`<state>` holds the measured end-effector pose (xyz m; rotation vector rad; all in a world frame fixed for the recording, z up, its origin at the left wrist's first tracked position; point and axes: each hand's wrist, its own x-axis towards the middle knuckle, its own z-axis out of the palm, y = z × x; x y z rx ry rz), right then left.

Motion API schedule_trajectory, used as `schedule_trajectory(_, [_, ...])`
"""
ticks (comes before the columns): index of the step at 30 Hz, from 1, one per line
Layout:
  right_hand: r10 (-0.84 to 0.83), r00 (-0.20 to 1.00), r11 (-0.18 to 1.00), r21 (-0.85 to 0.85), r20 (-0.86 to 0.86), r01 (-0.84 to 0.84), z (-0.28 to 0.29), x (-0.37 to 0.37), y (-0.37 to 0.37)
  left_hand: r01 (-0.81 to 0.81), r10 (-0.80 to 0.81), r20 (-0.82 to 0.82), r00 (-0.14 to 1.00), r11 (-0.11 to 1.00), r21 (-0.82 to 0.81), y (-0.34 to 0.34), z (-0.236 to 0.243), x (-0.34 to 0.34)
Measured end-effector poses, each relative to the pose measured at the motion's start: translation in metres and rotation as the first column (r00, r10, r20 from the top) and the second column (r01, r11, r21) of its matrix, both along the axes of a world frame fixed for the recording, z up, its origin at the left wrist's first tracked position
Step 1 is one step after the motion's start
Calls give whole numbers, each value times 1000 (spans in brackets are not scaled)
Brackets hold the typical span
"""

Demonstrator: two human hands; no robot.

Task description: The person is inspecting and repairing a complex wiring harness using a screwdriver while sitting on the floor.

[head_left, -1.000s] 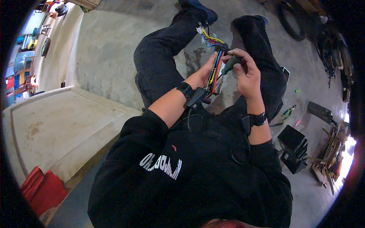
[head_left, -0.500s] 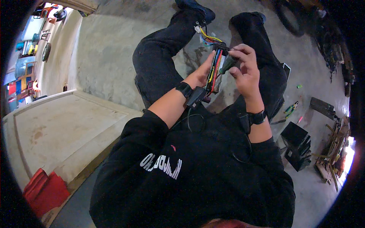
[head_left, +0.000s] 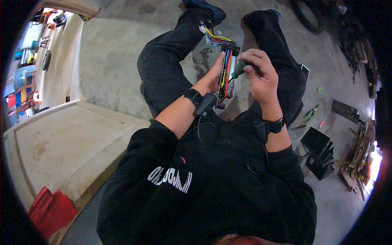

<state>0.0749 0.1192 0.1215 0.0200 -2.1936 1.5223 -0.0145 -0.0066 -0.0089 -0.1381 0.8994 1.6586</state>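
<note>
My left hand point(head_left: 210, 79) supports a long box-shaped electronic unit point(head_left: 232, 81) from its left side, fingers partly hidden behind it. Red, yellow and blue wires run along the unit. A bundle of loose wires point(head_left: 216, 39) with white connectors sticks out of its far end. In my right hand point(head_left: 262, 76) a screwdriver point(head_left: 237, 72) with a dark green handle is pinched between thumb and fingers. Its tip points down toward the wires on the unit's face; whether it touches anything I cannot tell.
Pliers point(head_left: 312, 113) with green handles lie on the floor to the right, close to a stack of black plates point(head_left: 317, 153) and a dark block point(head_left: 345, 111). A pale panel point(head_left: 65, 139) stands at the left with red cloth point(head_left: 53, 212) by it. A tyre point(head_left: 305, 16) lies far right.
The view has shifted slightly, so the whole scene sits a little further left. My right fingers have closed more around the screwdriver handle, and the unit stays in my left hand.
</note>
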Motion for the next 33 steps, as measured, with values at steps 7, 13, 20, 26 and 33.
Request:
schedule_trajectory(7, [-47,999,999,10,-4,47,-1,0,-3,9,-10,21,1000,1000,30,1,5,1])
schedule_trajectory(13, [79,996,993,-95,29,-76,0,-3,0,-54,55,11,998,996,-71,12,-7,4])
schedule_trajectory(20, [30,999,997,-69,-45,-33,-9,1,1,-20,20,27,999,1000,-3,7,-25,-1])
schedule_trajectory(26, [64,998,987,-150,5,-63,-2,-4,-6,-95,95,-7,995,996,3,15,-17,6])
schedule_trajectory(33, [61,997,994,-98,56,-56,-4,1,0,-8,7,39,999,1000,25,5,-32,-1])
